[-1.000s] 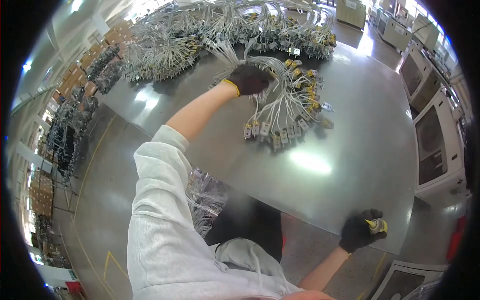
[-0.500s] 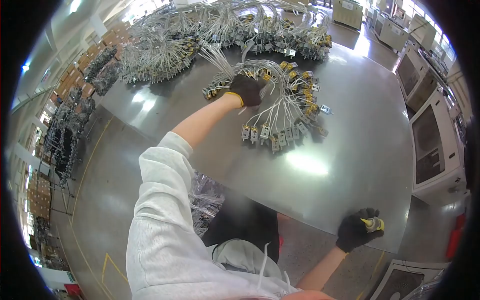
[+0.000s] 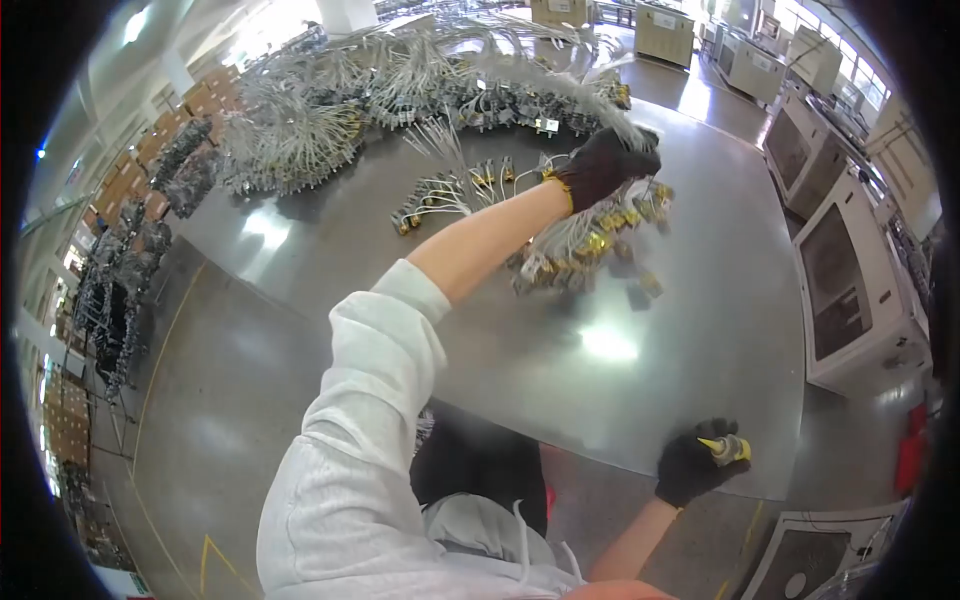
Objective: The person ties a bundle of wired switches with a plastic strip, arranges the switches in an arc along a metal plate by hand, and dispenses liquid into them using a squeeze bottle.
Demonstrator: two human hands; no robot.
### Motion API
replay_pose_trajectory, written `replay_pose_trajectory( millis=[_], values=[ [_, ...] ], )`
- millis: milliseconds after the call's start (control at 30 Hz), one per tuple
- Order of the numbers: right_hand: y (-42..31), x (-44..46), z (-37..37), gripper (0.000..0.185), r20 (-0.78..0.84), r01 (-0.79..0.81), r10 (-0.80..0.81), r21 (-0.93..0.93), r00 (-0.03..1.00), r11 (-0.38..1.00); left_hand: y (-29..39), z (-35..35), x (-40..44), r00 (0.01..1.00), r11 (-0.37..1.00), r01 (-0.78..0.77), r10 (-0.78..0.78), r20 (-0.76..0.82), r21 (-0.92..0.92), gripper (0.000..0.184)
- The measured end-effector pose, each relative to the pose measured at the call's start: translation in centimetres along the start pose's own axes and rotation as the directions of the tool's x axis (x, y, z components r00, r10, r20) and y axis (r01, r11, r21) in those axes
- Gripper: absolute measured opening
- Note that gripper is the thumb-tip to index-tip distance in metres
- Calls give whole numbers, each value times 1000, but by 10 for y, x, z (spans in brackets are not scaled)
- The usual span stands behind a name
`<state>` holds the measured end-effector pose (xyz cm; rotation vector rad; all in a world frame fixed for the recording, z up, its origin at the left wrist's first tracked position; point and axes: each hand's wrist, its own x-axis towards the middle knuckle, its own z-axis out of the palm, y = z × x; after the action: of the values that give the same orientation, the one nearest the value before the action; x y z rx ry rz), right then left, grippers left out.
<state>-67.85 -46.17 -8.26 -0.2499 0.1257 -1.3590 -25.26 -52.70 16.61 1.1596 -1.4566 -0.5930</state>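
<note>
My left hand [image 3: 600, 172], in a dark glove, reaches across the metal table [image 3: 480, 350] and is closed on a bundle of white cables [image 3: 575, 238]. Small metal boxes with yellow parts hang at the cable ends, blurred by motion; loose cable tails stick up past the hand. A smaller group of like cables [image 3: 445, 195] lies on the table left of that hand. Near the front right corner, my gloved right hand [image 3: 686, 468] is wrapped round a small squeeze bottle [image 3: 730, 450] with a yellow pointed nozzle.
Large heaps of similar cables [image 3: 290, 150] line the table's far side. Pale machine cabinets [image 3: 860, 270] stand along the right. Racks hung with cables [image 3: 120, 290] and stacked cartons [image 3: 125, 175] are on the left, beyond the table edge.
My left hand has moved right and taken the larger cable bundle along, away from the smaller group. My right hand keeps its place with the bottle. The view has shifted slightly.
</note>
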Motion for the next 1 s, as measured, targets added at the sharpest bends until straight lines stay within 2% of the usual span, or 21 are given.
replay_pose_trajectory(
  millis=[33, 100, 133, 200, 233, 267, 333, 467, 500, 533, 600, 633, 667, 700, 733, 767, 800, 867, 933, 967, 1000],
  values=[
    [2, -3, 9, 70, 59, -51, 48, 50, 997, 997, 0, 1, -6, 1000, 1000, -3, 3, 9, -11, 35],
    [-1, -5, 10, 71, 58, -32, 30, 39, 998, 999, -3, 8, -19, 995, 990, 33, -45, 86, 134, 35],
    [1, -4, 10, 72, 67, -26, 24, 40, 997, 999, -4, 9, -23, 995, 991, 33, -45, 89, 128, 35],
    [0, -3, 12, 72, 99, -47, 43, 46, 994, 998, -7, 10, -36, 978, 932, -141, 79, 191, 335, 33],
    [-2, -1, 9, 71, 126, -61, 55, 43, 990, 997, -12, 2, -39, 950, 823, -104, -83, 300, 558, 43],
    [-1, 0, 10, 71, 158, -71, 63, 46, 985, 996, -12, -1, -50, 950, 826, -101, -86, 300, 555, 43],
    [1, -6, 15, 70, 102, -61, 55, 53, 993, 997, -9, -3, -84, 963, 495, -79, -186, 195, 865, 62],
    [1, -2, 21, 67, 17, -43, 42, 32, 999, 999, -7, -15, -149, 994, 498, -33, -72, 79, 866, 56],
    [0, -1, 20, 67, 21, -41, 40, 28, 999, 999, -7, -19, -168, 997, 600, -36, -29, 67, 799, 53],
    [-3, 2, 16, 65, 64, -103, 98, 84, 993, 991, -8, -22, -189, 999, 695, -41, 10, 47, 717, 50],
    [0, 7, 18, 63, 110, -168, 154, 126, 982, 978, -12, -32, -229, 998, 684, -66, 62, 32, 727, 44],
    [6, 10, 20, 60, 221, -325, 266, 303, 938, 896, -15, -36, -251, 999, 724, 31, 7, -52, 689, 45],
    [10, 11, 20, 58, 345, -476, 345, 446, 873, 758, -18, -39, -273, 990, 758, 127, -54, -132, 640, 45],
    [12, 17, 12, 55, 326, -466, 344, 467, 881, 751, -21, -43, -294, 989, 765, 130, -58, -135, 631, 45],
    [10, 21, 5, 55, 319, -464, 347, 461, 882, 757, -23, -48, -316, 976, 657, 214, -122, -178, 723, 47],
    [9, 25, 2, 55, 266, -389, 295, 449, 918, 805, -25, -49, -334, 957, 530, 290, -180, -229, 797, 49],
    [11, 27, 6, 55, 217, -315, 242, 431, 946, 845, -27, -48, -348, 955, 536, 297, -186, -233, 790, 49],
    [14, 24, 14, 54, 231, -340, 257, 483, 939, 807, -31, -49, -373, 965, 338, 250, -11, -262, 907, 51],
    [20, 28, 18, 52, 202, -289, 207, 675, 957, 679, -29, -52, -369, 952, 371, 294, -25, -307, 881, 51],
    [22, 19, 16, 52, 191, -284, 211, 672, 959, 684, -28, -48, -371, 934, 407, 343, -47, -355, 847, 51],
    [29, 8, 27, 49, 206, -232, 146, 489, 967, 841, -31, -48, -375, 933, 412, 345, -54, -356, 843, 51]
  ],
)
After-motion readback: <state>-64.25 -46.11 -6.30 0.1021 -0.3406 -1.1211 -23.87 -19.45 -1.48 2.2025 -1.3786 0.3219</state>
